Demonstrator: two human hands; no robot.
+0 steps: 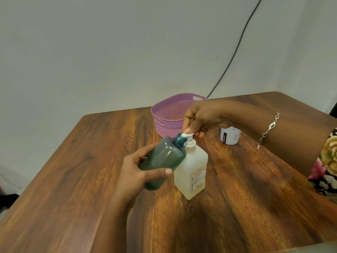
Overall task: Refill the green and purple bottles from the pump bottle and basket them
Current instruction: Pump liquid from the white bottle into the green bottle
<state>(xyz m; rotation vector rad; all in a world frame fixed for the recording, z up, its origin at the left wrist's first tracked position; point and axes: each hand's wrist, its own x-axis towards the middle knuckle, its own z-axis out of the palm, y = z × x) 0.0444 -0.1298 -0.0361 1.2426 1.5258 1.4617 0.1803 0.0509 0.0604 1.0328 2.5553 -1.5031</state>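
Fingers, left [160, 171]: wrapped round the green bottle [162, 161], thumb across the near side, left hand [135, 172] holding it off the table [73, 179].
Fingers, right [187, 129]: bent down onto the pump head [187, 136], one on top and the others curled just beside it; right hand [202, 115] looks mid-press.
Green bottle: uncapped, tilted, open neck right at the nozzle, shoulder against the pump bottle [193, 172].
Pump bottle: upright on the table, roughly centre, nothing bracing its base.
Basket [164, 114]: behind both hands; no bottle visible in the part I can see.
Pale lilac bottle [230, 136]: stands behind the right forearm, probably the purple one, not yet filled by the look of it.
Risk 1: nozzle barely meets the neck, so a small drift of the left hand puts liquid on the wood.
Risk 2: an off-axis press could tip or skid the pump bottle.
Risk 3: the right forearm swinging back could knock the lilac bottle.
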